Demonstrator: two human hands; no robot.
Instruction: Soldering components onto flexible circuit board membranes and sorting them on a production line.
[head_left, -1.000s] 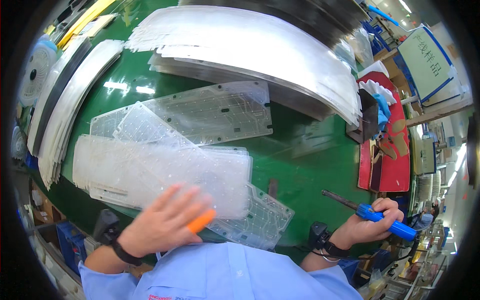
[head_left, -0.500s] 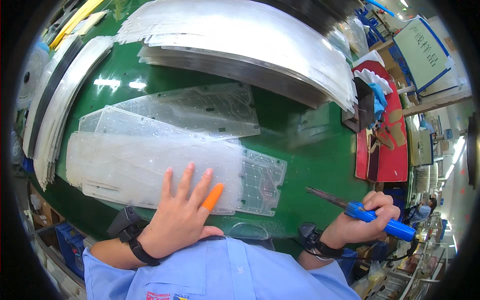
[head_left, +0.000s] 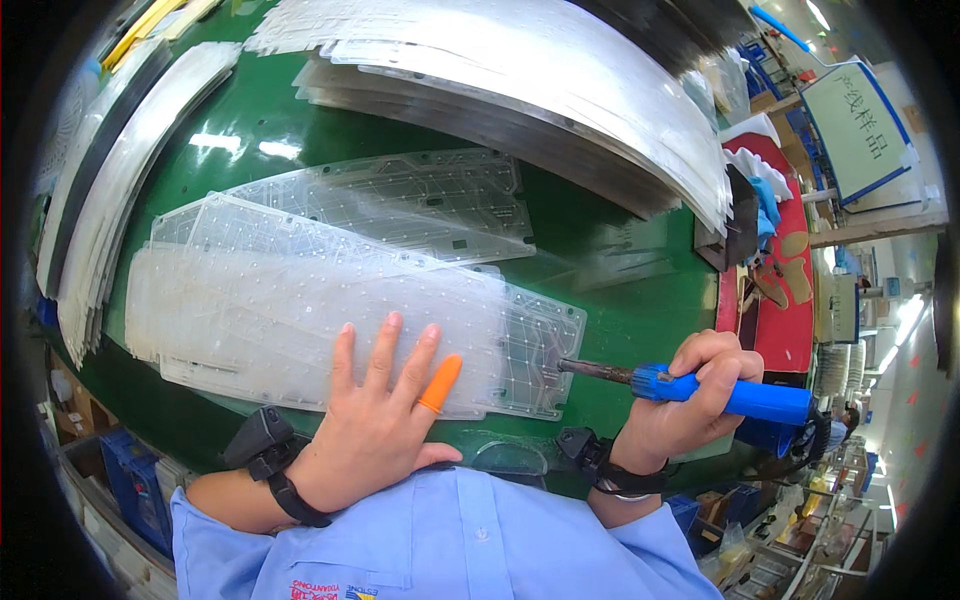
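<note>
My left hand (head_left: 385,400) lies flat with fingers spread on a milky translucent sheet (head_left: 240,310); an orange finger cot (head_left: 440,382) covers its index finger. Beneath that sheet is a clear plastic sheet with traces and dots (head_left: 545,345), its right end sticking out. My right hand (head_left: 695,400) is closed round the blue handle of a soldering iron (head_left: 740,395). The iron's dark tip meets or hovers just over the right end of the clear sheet; I cannot tell which. Another clear patterned sheet (head_left: 430,195) lies behind, partly covered.
A tall stack of translucent sheets (head_left: 500,60) stands at the back of the green table (head_left: 630,310). More stacked sheets (head_left: 110,220) stand at the left. On the right are a dark metal holder (head_left: 735,220) and a red board (head_left: 785,330). A cable trails from the iron.
My right hand has brought the soldering iron leftward, so its tip is now at the clear sheet's right end. My left hand stays flat on the milky sheet. The view has shifted slightly.
</note>
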